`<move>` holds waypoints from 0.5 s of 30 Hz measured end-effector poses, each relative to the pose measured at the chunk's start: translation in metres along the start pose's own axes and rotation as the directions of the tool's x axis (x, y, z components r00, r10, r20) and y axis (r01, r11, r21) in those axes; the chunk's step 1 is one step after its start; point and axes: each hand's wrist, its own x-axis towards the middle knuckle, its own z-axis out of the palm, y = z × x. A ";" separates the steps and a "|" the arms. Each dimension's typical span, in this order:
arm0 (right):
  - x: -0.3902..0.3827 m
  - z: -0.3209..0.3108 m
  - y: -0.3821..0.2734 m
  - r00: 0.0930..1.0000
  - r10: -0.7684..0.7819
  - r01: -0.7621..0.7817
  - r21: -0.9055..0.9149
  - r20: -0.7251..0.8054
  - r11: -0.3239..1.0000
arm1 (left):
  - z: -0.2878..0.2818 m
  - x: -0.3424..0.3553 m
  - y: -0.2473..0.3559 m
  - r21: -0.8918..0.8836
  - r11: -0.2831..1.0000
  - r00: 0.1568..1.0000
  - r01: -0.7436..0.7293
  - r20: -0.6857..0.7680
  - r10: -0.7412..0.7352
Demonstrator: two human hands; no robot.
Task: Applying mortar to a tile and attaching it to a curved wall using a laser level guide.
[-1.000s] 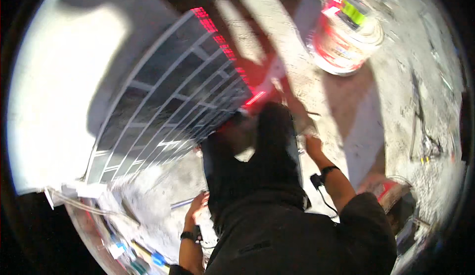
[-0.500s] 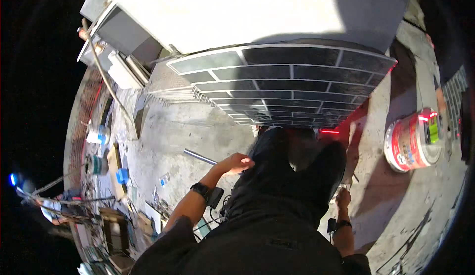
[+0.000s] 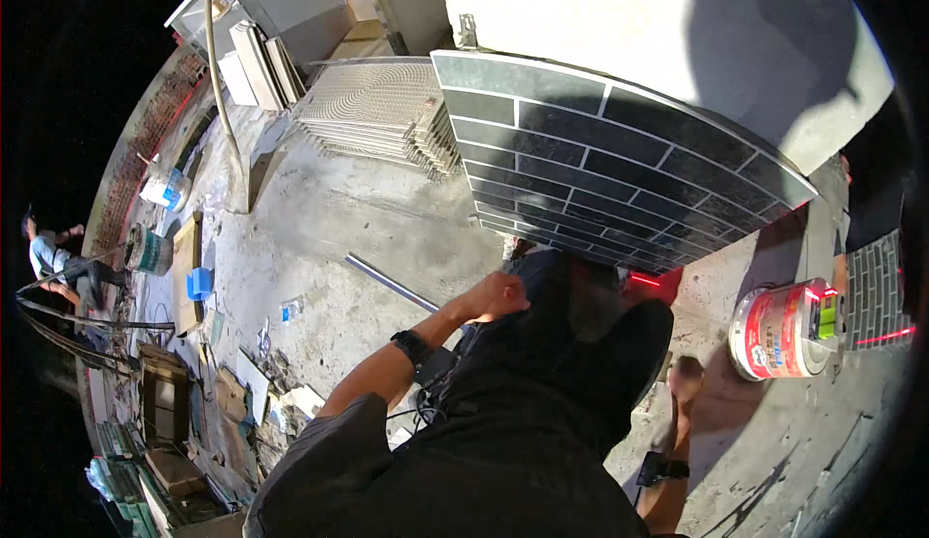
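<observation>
My left hand (image 3: 498, 296) is above my left thigh, fingers curled in, with nothing showing in it. Below its wrist, a long silver metal bar (image 3: 387, 282) lies on the concrete floor, its near end hidden behind my forearm. My right hand (image 3: 685, 378) hangs low beside my right knee; its fingers are smeared by motion. A panel of dark grey brick-shaped tiles with pale joints (image 3: 619, 165) covers the low wall ahead of my legs. Right of my knees stands a red and white bucket (image 3: 774, 333), with a green device (image 3: 826, 317) at its side.
A stack of ridged tiles (image 3: 373, 103) lies left of the panel. Farther left are a leaning pole (image 3: 221, 83), buckets (image 3: 150, 250), a blue container (image 3: 199, 284) and scattered boards (image 3: 164, 393). Another person (image 3: 58, 262) is at the far left. Red laser light (image 3: 646, 280) crosses the panel's foot.
My view has turned, bringing the ridged tile stack into fuller sight. My left hand has moved up and right; its fingers are more curled. My right hand has moved slightly right, out from my leg.
</observation>
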 end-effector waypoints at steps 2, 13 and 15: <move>0.016 0.012 -0.094 0.980 -0.084 0.076 0.051 0.179 0.996 | 0.005 0.006 0.021 0.027 0.985 0.984 -0.169 -0.049 0.170; 0.008 0.137 -0.356 0.806 -0.111 0.017 0.164 0.581 0.986 | 0.004 -0.012 0.043 -0.389 0.885 0.965 -0.257 -0.060 0.254; 0.004 0.149 -0.356 0.789 -0.149 0.037 0.195 0.596 0.980 | 0.003 -0.016 0.030 -0.436 0.856 0.960 -0.280 -0.098 0.264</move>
